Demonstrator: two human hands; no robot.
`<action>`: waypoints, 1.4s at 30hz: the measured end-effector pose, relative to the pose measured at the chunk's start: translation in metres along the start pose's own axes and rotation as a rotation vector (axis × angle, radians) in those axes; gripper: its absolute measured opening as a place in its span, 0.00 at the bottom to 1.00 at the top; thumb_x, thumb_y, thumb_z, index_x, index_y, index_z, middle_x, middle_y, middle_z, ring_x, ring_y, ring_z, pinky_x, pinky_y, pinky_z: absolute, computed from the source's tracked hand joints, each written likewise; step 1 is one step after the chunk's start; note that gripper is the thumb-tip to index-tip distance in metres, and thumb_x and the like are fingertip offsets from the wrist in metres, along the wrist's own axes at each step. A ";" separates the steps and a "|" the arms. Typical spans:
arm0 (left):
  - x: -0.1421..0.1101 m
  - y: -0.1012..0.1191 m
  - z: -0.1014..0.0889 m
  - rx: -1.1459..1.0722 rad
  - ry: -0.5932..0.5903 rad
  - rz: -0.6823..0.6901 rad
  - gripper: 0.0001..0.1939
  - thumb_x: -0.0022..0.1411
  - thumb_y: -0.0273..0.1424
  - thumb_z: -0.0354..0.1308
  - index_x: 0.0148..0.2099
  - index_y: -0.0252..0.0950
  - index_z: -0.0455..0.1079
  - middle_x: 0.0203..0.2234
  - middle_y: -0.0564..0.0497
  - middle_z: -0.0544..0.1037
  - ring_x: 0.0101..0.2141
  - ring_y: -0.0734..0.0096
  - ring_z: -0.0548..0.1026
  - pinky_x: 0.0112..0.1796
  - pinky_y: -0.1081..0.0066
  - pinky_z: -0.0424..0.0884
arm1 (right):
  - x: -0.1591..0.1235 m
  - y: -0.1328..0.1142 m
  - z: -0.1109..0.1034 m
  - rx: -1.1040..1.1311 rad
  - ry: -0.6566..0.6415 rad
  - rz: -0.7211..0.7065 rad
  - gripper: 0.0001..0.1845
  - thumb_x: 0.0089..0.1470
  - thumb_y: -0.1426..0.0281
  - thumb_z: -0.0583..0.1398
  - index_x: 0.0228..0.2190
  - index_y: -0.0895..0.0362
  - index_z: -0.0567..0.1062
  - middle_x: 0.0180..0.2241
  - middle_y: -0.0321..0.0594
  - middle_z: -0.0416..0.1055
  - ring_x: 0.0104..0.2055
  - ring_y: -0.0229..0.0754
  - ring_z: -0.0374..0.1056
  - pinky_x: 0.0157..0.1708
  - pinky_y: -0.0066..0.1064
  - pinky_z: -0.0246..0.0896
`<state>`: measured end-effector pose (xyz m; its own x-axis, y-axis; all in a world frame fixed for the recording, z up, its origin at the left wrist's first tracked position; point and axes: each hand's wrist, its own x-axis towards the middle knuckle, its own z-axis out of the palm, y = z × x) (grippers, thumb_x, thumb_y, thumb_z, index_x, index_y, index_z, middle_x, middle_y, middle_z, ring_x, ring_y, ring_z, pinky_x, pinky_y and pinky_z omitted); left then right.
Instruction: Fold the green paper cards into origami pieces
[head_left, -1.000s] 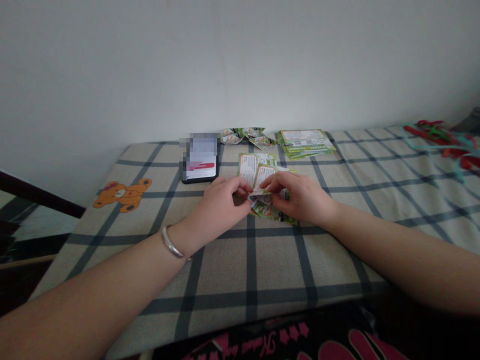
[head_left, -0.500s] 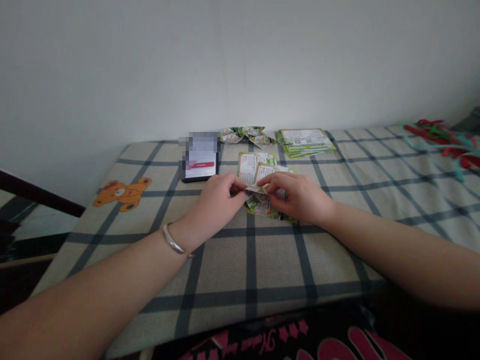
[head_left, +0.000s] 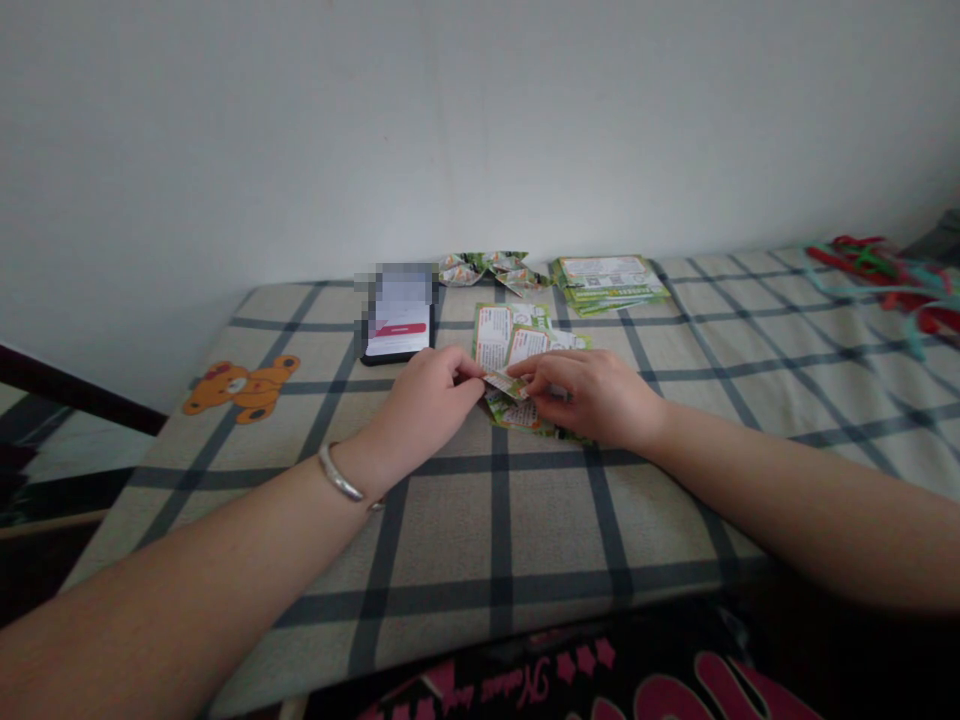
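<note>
Left hand (head_left: 439, 400) and right hand (head_left: 600, 400) both have fingers pinched on opposite ends of the small folded paper (head_left: 507, 384), held just above the loose green-and-white leaflets (head_left: 493, 335) on the cloth-covered worktop (head_left: 450, 540), phone (head_left: 400, 315) beyond left hand.

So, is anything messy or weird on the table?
Nothing looks spilled. The stack of green-edged cards near the wall is a bit askew, with lower cards poking out unevenly. At the far right, the red, green and teal strips look messy because they lie in a jumbled tangle.
</note>
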<state>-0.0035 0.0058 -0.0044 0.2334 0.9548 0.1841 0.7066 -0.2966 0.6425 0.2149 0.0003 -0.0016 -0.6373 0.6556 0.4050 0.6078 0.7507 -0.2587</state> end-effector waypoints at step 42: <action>-0.004 -0.003 -0.018 0.413 -0.084 0.419 0.07 0.61 0.25 0.54 0.36 0.35 0.74 0.32 0.48 0.76 0.38 0.62 0.73 0.39 0.64 0.69 | 0.002 0.005 -0.003 -0.124 -0.120 -0.260 0.15 0.62 0.74 0.53 0.47 0.61 0.75 0.45 0.48 0.78 0.47 0.44 0.74 0.45 0.36 0.70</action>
<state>-0.0184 0.0033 0.0061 0.5889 0.7548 0.2889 0.7403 -0.6472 0.1817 0.2177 0.0054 0.0006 -0.8256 0.4537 0.3354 0.4661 0.8834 -0.0478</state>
